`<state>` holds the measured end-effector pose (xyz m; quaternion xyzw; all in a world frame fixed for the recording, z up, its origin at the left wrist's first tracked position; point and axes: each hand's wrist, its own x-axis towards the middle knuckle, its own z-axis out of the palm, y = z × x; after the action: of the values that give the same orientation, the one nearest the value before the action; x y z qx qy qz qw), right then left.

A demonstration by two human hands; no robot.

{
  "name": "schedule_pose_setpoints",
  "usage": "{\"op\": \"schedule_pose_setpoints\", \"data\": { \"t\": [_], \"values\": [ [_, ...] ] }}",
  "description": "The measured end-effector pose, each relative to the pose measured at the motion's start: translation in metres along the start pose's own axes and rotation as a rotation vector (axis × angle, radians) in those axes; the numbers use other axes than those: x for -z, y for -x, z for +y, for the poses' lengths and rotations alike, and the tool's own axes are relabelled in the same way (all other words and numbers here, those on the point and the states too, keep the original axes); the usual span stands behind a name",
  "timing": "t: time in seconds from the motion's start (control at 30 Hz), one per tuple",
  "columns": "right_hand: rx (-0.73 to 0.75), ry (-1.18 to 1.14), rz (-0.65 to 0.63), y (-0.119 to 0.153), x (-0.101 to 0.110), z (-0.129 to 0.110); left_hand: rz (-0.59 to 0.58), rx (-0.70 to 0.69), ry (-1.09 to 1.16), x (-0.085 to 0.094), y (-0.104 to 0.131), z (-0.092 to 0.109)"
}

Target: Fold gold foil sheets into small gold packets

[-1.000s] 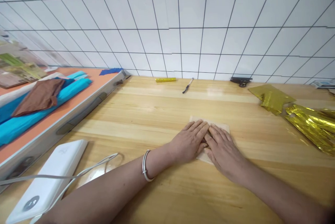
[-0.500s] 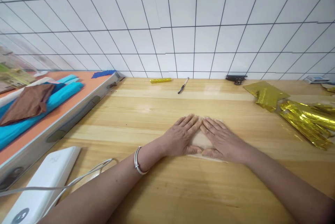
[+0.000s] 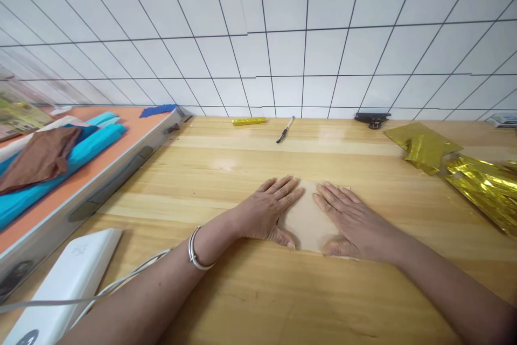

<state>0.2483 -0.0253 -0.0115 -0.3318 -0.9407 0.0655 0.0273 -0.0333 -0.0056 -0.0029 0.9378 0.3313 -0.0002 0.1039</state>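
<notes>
A pale, thin flat sheet [image 3: 310, 221] lies on the wooden table [image 3: 250, 291]. My left hand [image 3: 269, 210] rests palm down on the sheet's left side, fingers spread a little and thumb apart. On its right side my right hand [image 3: 347, 221] lies flat too, fingers stretched out. Between the two hands the middle of the sheet shows; its side edges are mostly covered. Neither hand grips anything. A silver bangle [image 3: 194, 251] is round my left wrist.
Near the wall lie a gold strip [image 3: 249, 121], a pen [image 3: 285, 129] and a black item [image 3: 372, 120]. Gold foil pieces [image 3: 424, 146] are at right. At left, a white power bank [image 3: 67, 280] with a cable; beyond it, folded cloths [image 3: 40, 159] on an orange surface.
My hands have moved apart, the left one leftward and the right one rightward, so more of the sheet shows between them. The view has shifted slightly.
</notes>
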Motion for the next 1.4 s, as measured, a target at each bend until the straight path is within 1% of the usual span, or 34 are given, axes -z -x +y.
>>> {"op": "schedule_pose_setpoints", "data": {
  "t": [0.17,0.27,0.33,0.43,0.5,0.53,0.57,0.6,0.67,0.73,0.77,0.83,0.93,1.0,1.1,1.17,1.27,1.33,1.4],
  "values": [
    [0.005,-0.014,0.003,0.002,0.001,0.002,-0.077,0.07,-0.013,0.011,0.009,-0.011],
    [0.006,-0.01,-0.001,0.002,0.002,0.003,-0.067,0.124,-0.049,0.024,0.016,-0.009],
    [0.013,-0.014,0.006,0.002,0.003,0.002,-0.002,0.125,-0.035,0.034,0.016,0.001],
    [0.02,-0.007,0.018,0.002,0.004,0.001,0.191,0.087,0.099,0.041,0.002,0.028],
    [0.03,-0.002,0.034,0.002,0.004,0.001,0.298,0.053,0.232,0.036,-0.014,0.049],
    [0.037,-0.002,0.035,0.001,0.004,0.001,0.303,0.019,0.266,0.03,-0.022,0.057],
    [0.042,-0.004,0.034,0.001,0.003,0.002,0.285,-0.024,0.267,0.022,-0.03,0.064],
    [0.043,-0.005,0.028,0.001,0.002,0.002,0.249,-0.036,0.244,0.013,-0.036,0.068],
    [0.034,-0.007,0.01,0.002,0.001,0.003,0.209,-0.055,0.156,-0.005,-0.041,0.071],
    [0.016,-0.003,-0.002,0.003,0.0,0.003,0.225,0.016,0.067,-0.019,-0.037,0.068],
    [0.007,0.001,-0.006,0.004,-0.001,0.004,0.23,0.044,0.034,-0.022,-0.033,0.066],
    [-0.005,0.009,-0.011,0.005,-0.001,0.005,0.231,0.086,-0.023,-0.025,-0.022,0.063],
    [-0.028,0.006,-0.002,0.008,-0.002,0.008,0.238,0.115,-0.085,-0.024,-0.011,0.063],
    [-0.065,-0.013,-0.004,0.009,-0.002,0.008,0.25,0.129,-0.108,-0.023,-0.009,0.065],
    [-0.182,-0.048,0.029,0.004,0.0,-0.002,0.268,0.146,-0.122,-0.025,-0.011,0.068],
    [-0.259,-0.067,0.091,-0.007,0.002,-0.015,0.282,0.157,-0.124,-0.027,-0.013,0.068],
    [-0.247,-0.157,0.127,-0.035,0.004,-0.033,0.297,0.166,-0.123,-0.03,-0.021,0.063],
    [-0.214,-0.203,0.191,-0.06,0.003,-0.038,0.315,0.197,-0.122,-0.031,-0.03,0.056],
    [-0.225,-0.212,0.231,-0.085,0.0,-0.036,0.331,0.244,-0.114,-0.032,-0.042,0.046]
  ]
}}
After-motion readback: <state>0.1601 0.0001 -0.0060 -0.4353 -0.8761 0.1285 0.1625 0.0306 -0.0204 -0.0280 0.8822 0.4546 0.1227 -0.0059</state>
